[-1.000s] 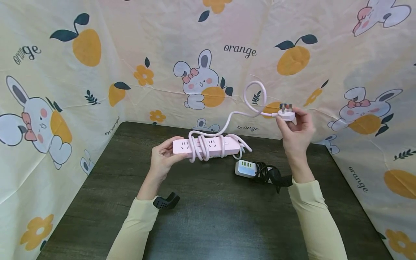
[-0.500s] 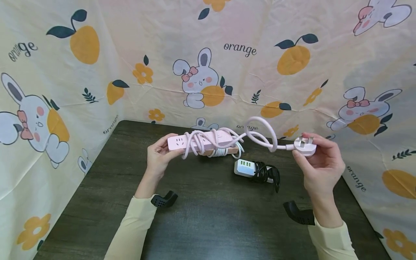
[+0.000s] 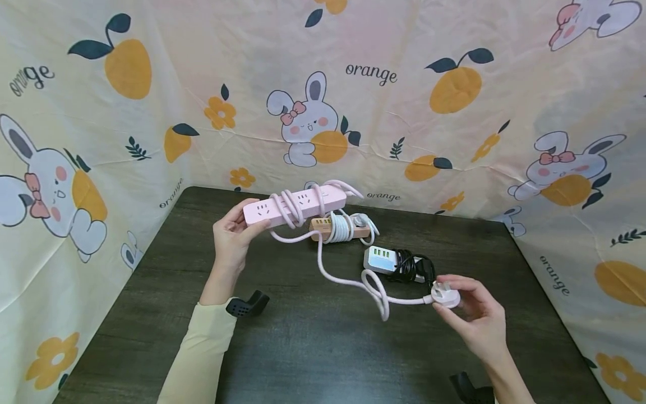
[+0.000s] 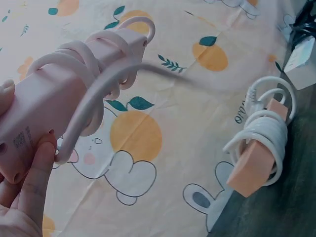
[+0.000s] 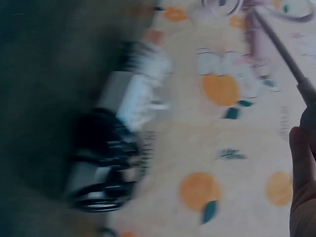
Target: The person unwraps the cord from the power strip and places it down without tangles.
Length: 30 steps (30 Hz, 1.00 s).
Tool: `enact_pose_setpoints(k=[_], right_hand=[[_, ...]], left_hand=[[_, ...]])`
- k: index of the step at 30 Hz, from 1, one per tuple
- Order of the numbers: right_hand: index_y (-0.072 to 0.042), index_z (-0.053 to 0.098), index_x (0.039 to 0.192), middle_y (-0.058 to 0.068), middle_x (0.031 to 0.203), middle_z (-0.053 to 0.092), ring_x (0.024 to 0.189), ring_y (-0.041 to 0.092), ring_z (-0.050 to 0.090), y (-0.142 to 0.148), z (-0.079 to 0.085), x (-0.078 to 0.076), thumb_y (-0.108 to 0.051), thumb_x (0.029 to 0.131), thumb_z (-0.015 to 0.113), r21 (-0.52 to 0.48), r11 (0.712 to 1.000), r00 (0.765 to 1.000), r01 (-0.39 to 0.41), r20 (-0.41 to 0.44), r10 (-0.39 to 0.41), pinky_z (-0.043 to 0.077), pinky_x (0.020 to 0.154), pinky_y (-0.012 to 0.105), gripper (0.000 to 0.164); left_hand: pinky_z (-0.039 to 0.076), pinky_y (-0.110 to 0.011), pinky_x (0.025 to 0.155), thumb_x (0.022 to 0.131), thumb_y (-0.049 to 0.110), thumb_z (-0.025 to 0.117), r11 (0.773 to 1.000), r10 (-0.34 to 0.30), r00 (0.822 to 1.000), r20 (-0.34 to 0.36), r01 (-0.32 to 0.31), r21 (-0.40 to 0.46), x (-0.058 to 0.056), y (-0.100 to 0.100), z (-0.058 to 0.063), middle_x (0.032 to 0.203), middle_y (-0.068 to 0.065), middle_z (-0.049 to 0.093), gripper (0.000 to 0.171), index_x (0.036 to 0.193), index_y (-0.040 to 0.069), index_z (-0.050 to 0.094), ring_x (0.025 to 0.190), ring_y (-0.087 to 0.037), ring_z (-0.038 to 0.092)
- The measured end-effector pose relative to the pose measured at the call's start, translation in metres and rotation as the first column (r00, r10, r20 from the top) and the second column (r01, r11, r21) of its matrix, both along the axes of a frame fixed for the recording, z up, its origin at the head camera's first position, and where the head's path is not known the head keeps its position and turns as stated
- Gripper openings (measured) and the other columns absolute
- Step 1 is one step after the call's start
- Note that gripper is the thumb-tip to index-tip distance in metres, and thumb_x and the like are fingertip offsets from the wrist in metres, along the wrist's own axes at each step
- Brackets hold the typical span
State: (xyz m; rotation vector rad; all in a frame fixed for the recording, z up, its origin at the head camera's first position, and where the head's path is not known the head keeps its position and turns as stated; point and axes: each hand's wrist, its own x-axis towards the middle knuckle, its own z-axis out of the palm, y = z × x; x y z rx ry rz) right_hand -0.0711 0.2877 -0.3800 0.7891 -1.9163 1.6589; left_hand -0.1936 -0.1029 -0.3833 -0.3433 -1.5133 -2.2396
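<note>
Left of centre, the left hand (image 3: pixel 231 240) is gripping the pink power strip (image 3: pixel 309 199); lower right, the right hand (image 3: pixel 480 318) is pinching its plug (image 3: pixel 446 295). Straightening the looped cord (image 3: pixel 407 301) first is probably preventing kinks.

Tan power strip (image 3: pixel 322 226), white power strip (image 3: pixel 382 261), black cord (image 3: pixel 405 266), dark table (image 3: pixel 303 348), rabbit-print cloth (image 3: pixel 242 50)

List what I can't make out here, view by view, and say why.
Left wrist: the printing on the pink power strip, too small to read; its sockets, facing away from the camera.
Right wrist: most of the plug and the right hand, cut off by the right edge; details of the white power strip, blurred.
Head: the middle of the tan power strip, hidden under its wrapped white cord.
</note>
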Motion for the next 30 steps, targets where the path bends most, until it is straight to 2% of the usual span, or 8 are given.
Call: enact_pose_setpoints(k=[4, 7, 10, 16, 21, 23, 27, 30], right_hand=[[0.02, 0.052, 0.1, 0.011, 0.109, 0.062, 0.1, 0.014, 0.061, 0.004, -0.023, 0.005, 0.033, 0.063, 0.064, 0.066, 0.995, 0.991, 0.078, 0.104, -0.085, 0.051, 0.076, 0.018, 0.041], [0.018, 0.054, 0.1, 0.004, 0.107, 0.063, 0.098, 0.009, 0.061, 0.008, -0.038, 0.008, 0.033, 0.062, 0.063, 0.128, 0.976, 0.964, 0.175, 0.181, -0.196, 0.051, 0.073, 0.017, 0.042], [0.016, 0.055, 0.099, -0.002, 0.103, 0.064, 0.094, 0.005, 0.061, 0.014, -0.052, 0.01, 0.031, 0.063, 0.065, 0.185, 0.947, 0.916, 0.264, 0.259, -0.306, 0.052, 0.07, 0.016, 0.04], [0.012, 0.058, 0.097, -0.011, 0.095, 0.065, 0.087, -0.004, 0.061, 0.027, -0.079, 0.017, 0.02, 0.067, 0.071, 0.292, 0.893, 0.798, 0.343, 0.411, -0.441, 0.052, 0.065, 0.017, 0.033], [0.006, 0.059, 0.098, 0.011, 0.095, 0.067, 0.082, -0.008, 0.057, 0.033, -0.092, 0.019, 0.011, 0.068, 0.076, 0.48, 0.809, 0.715, 0.339, 0.427, -0.553, 0.052, 0.061, 0.016, 0.035], [0.004, 0.059, 0.098, 0.017, 0.095, 0.065, 0.081, -0.005, 0.056, 0.033, -0.094, 0.019, 0.01, 0.068, 0.077, 0.553, 0.775, 0.703, 0.306, 0.419, -0.575, 0.052, 0.06, 0.017, 0.036], [0.0, 0.059, 0.098, 0.011, 0.093, 0.065, 0.078, 0.002, 0.056, 0.033, -0.094, 0.019, 0.007, 0.069, 0.076, 0.653, 0.72, 0.689, 0.233, 0.412, -0.596, 0.051, 0.059, 0.021, 0.034], [-0.003, 0.062, 0.094, 0.006, 0.089, 0.063, 0.073, 0.004, 0.054, 0.032, -0.094, 0.019, 0.007, 0.068, 0.077, 0.702, 0.681, 0.699, 0.209, 0.38, -0.606, 0.048, 0.057, 0.022, 0.032]], left_hand=[[0.051, -0.019, 0.066, 0.07, -0.024, 0.065, 1.0, 0.004, 1.0, 0.001, -0.004, -0.003, 0.001, -0.002, 0.004, 0.093, -0.003, 0.067, 0.04, 0.109, -0.015, 0.058, 0.081, -0.012, 0.06], [0.051, -0.019, 0.066, 0.069, -0.024, 0.065, 1.0, 0.009, 1.0, 0.005, -0.009, -0.003, 0.001, -0.003, 0.006, 0.092, -0.003, 0.067, 0.041, 0.108, -0.015, 0.059, 0.081, -0.012, 0.06], [0.05, -0.019, 0.066, 0.069, -0.025, 0.065, 1.0, 0.017, 1.0, 0.003, -0.017, -0.003, 0.002, -0.005, 0.008, 0.092, -0.003, 0.067, 0.041, 0.108, -0.016, 0.059, 0.081, -0.013, 0.06], [0.05, -0.019, 0.067, 0.068, -0.025, 0.065, 1.0, 0.023, 1.0, -0.02, -0.023, -0.019, 0.004, -0.007, 0.014, 0.091, -0.004, 0.066, 0.042, 0.109, -0.019, 0.056, 0.081, -0.013, 0.059], [0.05, -0.019, 0.067, 0.068, -0.025, 0.064, 1.0, 0.017, 1.0, -0.024, -0.018, -0.014, 0.006, -0.006, 0.018, 0.091, -0.004, 0.066, 0.042, 0.109, -0.02, 0.055, 0.081, -0.013, 0.059], [0.05, -0.019, 0.067, 0.068, -0.025, 0.064, 1.0, 0.012, 1.0, -0.024, -0.012, -0.013, 0.007, -0.006, 0.019, 0.091, -0.004, 0.067, 0.042, 0.109, -0.02, 0.056, 0.081, -0.013, 0.059], [0.05, -0.02, 0.067, 0.069, -0.025, 0.064, 1.0, -0.003, 0.999, -0.034, 0.002, -0.016, 0.007, -0.005, 0.021, 0.093, -0.005, 0.067, 0.041, 0.108, -0.014, 0.061, 0.081, -0.013, 0.059], [0.05, -0.02, 0.068, 0.069, -0.025, 0.064, 1.0, -0.016, 0.999, -0.044, 0.016, -0.009, 0.007, -0.004, 0.022, 0.094, -0.005, 0.067, 0.041, 0.106, -0.008, 0.064, 0.082, -0.014, 0.059]])
